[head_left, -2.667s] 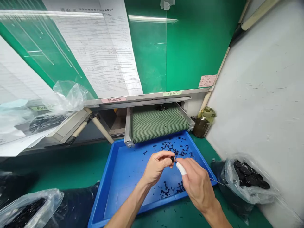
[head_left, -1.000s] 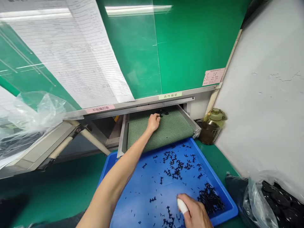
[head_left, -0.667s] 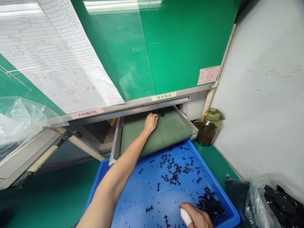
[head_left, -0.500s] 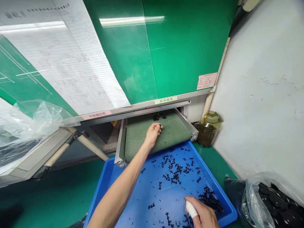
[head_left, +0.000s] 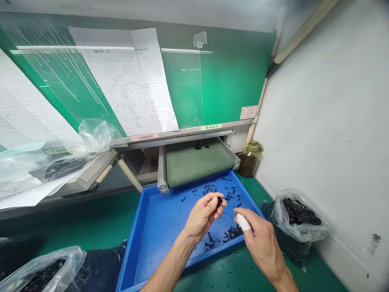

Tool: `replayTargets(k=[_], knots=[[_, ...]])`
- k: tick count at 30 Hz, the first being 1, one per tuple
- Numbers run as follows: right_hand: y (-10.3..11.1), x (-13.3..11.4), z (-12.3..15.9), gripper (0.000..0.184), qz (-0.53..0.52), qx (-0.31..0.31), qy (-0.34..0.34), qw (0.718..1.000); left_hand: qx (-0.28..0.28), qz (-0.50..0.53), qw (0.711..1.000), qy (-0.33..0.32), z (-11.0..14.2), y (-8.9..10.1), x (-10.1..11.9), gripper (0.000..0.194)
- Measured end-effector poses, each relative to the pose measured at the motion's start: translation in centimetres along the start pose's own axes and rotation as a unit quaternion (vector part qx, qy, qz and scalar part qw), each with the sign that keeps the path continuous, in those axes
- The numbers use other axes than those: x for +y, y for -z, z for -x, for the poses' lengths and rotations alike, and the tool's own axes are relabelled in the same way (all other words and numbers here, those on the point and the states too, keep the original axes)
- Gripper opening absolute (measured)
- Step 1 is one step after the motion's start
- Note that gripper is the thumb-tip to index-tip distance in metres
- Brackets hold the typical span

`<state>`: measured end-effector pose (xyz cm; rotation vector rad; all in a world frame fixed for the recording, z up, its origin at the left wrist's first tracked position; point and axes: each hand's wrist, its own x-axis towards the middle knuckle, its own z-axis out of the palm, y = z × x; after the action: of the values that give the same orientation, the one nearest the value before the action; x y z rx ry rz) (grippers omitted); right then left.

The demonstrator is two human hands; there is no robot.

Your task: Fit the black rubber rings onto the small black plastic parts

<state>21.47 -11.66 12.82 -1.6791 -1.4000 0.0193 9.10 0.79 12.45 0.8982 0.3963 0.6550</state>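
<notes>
My left hand (head_left: 203, 217) is above the middle of the blue plastic tray (head_left: 142, 227), pinching a small cluster of black moulded parts (head_left: 219, 201) between its fingertips. To its right is my right hand (head_left: 258, 239), holding nothing, with fingers apart and a white wrap on one finger (head_left: 244, 222). Many similar black pieces (head_left: 232, 233) lie scattered and heaped in the tray below. Several more sit at the far end of the green mesh conveyor belt (head_left: 197, 162).
A clear plastic bag of black discs (head_left: 296, 215) stands on the green floor at right, beside a white wall. Another bag (head_left: 42, 271) lies at lower left. A glass jar (head_left: 251, 160) stands behind the tray, and papers hang on a green screen (head_left: 127, 81).
My left hand has come back from the far end of the belt to above the tray, now pinching black parts. My right hand has risen from the tray's near corner. The view has tilted upward.
</notes>
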Motion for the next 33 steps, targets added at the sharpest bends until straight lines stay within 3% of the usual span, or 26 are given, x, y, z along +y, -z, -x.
replayTargets(k=[6,15,25,33], knots=[[1.2,-1.9,1.6,0.027,0.010,0.003,0.030,0.999,-0.010,0.028,1.000,-0.010,3.7,-1.2,-0.1,0.020],[1.7,-4.4,3.3,0.026,0.015,-0.015,0.065,0.998,-0.024,0.088,0.996,0.001,7.4,-1.1,-0.3,0.018],[0.1,-5.0,5.2,0.028,0.095,-0.090,0.090,0.987,0.047,0.078,0.996,0.000,8.4,-0.5,-1.9,0.017],[-0.9,-4.7,5.3,0.026,0.136,-0.068,0.119,0.981,0.063,0.072,0.995,0.010,8.6,-0.2,-2.4,0.016]])
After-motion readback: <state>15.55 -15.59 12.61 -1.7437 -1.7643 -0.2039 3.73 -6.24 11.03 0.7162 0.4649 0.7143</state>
